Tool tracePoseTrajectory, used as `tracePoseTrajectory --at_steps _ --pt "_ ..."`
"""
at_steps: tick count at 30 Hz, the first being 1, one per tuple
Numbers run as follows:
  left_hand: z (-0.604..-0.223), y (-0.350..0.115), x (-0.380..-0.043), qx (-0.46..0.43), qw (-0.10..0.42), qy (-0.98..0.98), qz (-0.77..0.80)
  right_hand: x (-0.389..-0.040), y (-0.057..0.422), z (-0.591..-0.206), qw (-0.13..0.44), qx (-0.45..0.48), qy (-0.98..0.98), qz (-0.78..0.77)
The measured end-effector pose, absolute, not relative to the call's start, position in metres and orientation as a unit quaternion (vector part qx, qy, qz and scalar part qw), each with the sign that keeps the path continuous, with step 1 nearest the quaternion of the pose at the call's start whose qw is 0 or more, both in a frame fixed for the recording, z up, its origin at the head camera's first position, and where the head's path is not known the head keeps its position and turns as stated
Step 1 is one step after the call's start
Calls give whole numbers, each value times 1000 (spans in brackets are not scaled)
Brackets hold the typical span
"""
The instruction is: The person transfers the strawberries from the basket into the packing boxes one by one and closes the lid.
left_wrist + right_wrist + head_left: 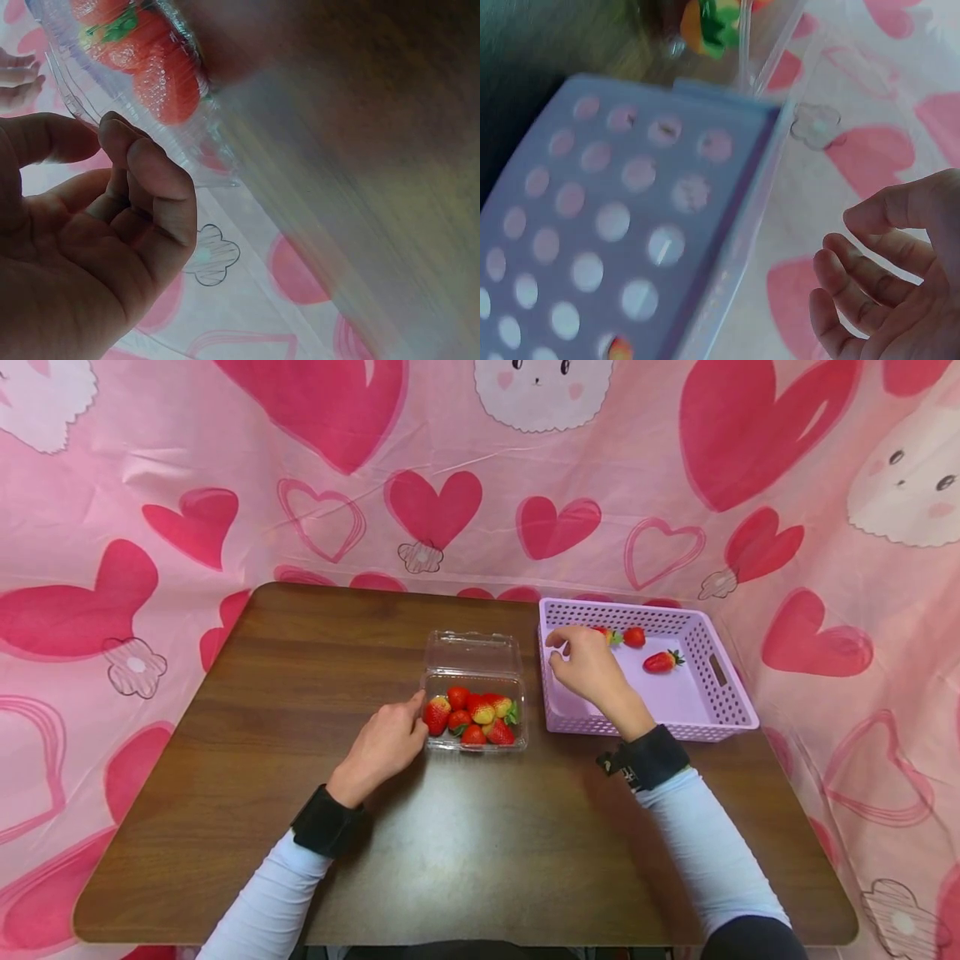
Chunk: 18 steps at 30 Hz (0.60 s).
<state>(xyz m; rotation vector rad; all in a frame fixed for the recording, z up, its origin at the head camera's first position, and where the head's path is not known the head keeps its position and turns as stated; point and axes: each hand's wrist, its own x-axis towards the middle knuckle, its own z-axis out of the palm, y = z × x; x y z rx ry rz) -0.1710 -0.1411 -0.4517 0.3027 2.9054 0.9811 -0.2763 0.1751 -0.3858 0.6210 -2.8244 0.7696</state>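
Note:
A clear plastic clamshell box (472, 653) stands with its lid raised at the back, holding several strawberries (482, 713). At its left wall, my left hand (386, 739) pinches the rim between thumb and fingertips, its other fingers curled. My right hand (588, 668) hovers above the left part of a lilac plastic basket (546, 693), thumb and fingers loosely bent with nothing between them. Inside the basket lie a strawberry (663, 662) with green leaves, another strawberry (633, 637) behind it, and a third partly hidden by the right hand.
Both containers stand on a brown wooden table (300, 668), the basket at the back right, just right of the clamshell. A pink curtain (465, 435) printed with hearts hangs behind the table and along its sides.

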Motion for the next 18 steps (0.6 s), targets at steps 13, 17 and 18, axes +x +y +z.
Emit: tracePoseTrajectory --at_steps 13,17,18 --pt "-453 -142 -170 98 36 942 319 -303 207 -381 93 162 -949 254" --pt "-453 -142 -170 98 39 941 320 -311 215 -378 95 153 -952 248" --pt "-453 -142 -171 98 38 941 321 -313 216 -378 94 151 -952 248"
